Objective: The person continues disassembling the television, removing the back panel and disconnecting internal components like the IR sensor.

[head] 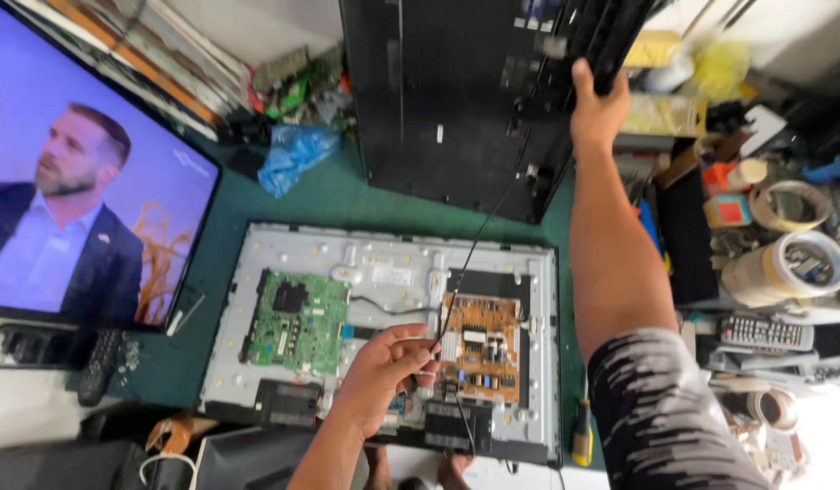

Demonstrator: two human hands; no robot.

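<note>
The right hand is stretched far out and its fingers are curled tight around the top edge of a big black back cover. The cover is flat, smooth, hard plastic, and it stands tilted up at the far end of the bench, which has a soft-looking green top.

The left hand is closer in. Its finger and thumb are pinched together on a thin black cable. The cable runs like a long string from the hand up to the lower part of the lifted cover.

Under the left hand lies an opened television, flat on the bench with its inside showing. Its back is a pale grey metal plate with bumps and little holes. On the left of the plate sits a green circuit board, square and dotted with tiny parts. On the right sits an orange-brown circuit board with chunky parts, just beside the left hand's fingers.

A yellow-handled screwdriver lies at the plate's right edge. To the right are round rolls of tape and a grey remote control. On the left stands another television, switched on with a bright picture. A crumpled blue plastic bag lies behind.
</note>
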